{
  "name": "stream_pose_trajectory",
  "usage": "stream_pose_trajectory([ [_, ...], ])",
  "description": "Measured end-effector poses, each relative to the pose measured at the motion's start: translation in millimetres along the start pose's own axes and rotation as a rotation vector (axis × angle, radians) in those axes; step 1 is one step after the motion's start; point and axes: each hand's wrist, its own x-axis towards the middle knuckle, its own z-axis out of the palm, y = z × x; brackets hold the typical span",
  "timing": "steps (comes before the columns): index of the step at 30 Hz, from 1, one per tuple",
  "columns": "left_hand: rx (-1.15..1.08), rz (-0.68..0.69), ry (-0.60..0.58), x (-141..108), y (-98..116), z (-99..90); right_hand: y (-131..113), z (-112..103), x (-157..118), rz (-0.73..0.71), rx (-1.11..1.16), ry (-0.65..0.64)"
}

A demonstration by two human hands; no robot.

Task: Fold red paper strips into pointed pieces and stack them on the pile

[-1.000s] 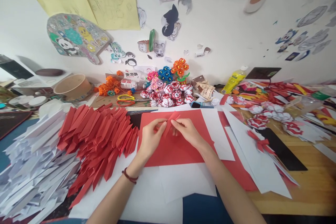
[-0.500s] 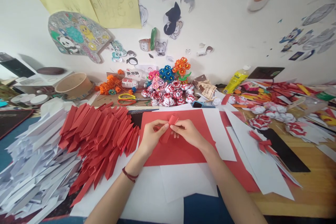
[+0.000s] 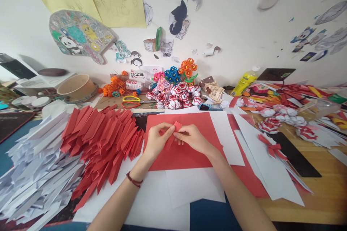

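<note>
A small folded red paper strip (image 3: 177,125) is pinched between my two hands above a large red sheet (image 3: 189,158). My left hand (image 3: 160,136) is closed on the strip's left side, thumb on top. From the right, my right hand (image 3: 191,136) grips the same strip with thumb and fingers. Part of the strip slants down behind my left fingers. White sheets (image 3: 151,191) lie beneath the red one. To the left is a heap of folded red strips (image 3: 100,137), beside a pile of white strips (image 3: 40,166).
Red-and-white paper flowers (image 3: 177,95) and yellow-handled scissors (image 3: 131,101) lie at the back. A yellow bottle (image 3: 245,81) stands back right. A round tub (image 3: 74,88) is back left. On the right are white paper pieces (image 3: 260,158) and a black flat object (image 3: 296,155).
The top of the red strip looks shorter and sits slightly lower between my fingers. My right fingers have shifted a little on it.
</note>
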Motion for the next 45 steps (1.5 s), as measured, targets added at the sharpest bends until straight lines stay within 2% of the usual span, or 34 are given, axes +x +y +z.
stream_pose_trajectory([
  [2, 0.016, 0.001, 0.03, 0.1, -0.4, -0.5, -1.0, 1.2, -0.1, -0.008, 0.007, 0.033],
  [7, 0.02, 0.002, 0.071, 0.3, -0.2, -1.6, -3.3, 2.8, 1.1, -0.039, 0.012, 0.234],
  [13, 0.007, -0.003, 0.047, -1.7, 3.4, -0.8, -6.4, 5.0, 0.9, -0.071, 0.075, 0.352],
  [18, -0.065, -0.004, 0.007, -3.2, 4.6, -0.2, -9.3, 4.3, -1.1, -0.083, 0.097, 0.346],
  [25, 0.052, 0.024, 0.017, -6.0, 7.3, 1.1, -9.0, 5.0, -1.3, -0.075, 0.129, 0.353],
  [34, 0.11, 0.04, -0.053, -7.4, 9.9, 2.1, -9.7, 5.5, -1.8, -0.069, 0.127, 0.38],
  [45, 0.1, 0.027, -0.042, -9.2, 7.7, 2.6, -9.9, 6.2, -1.6, -0.069, 0.127, 0.364],
])
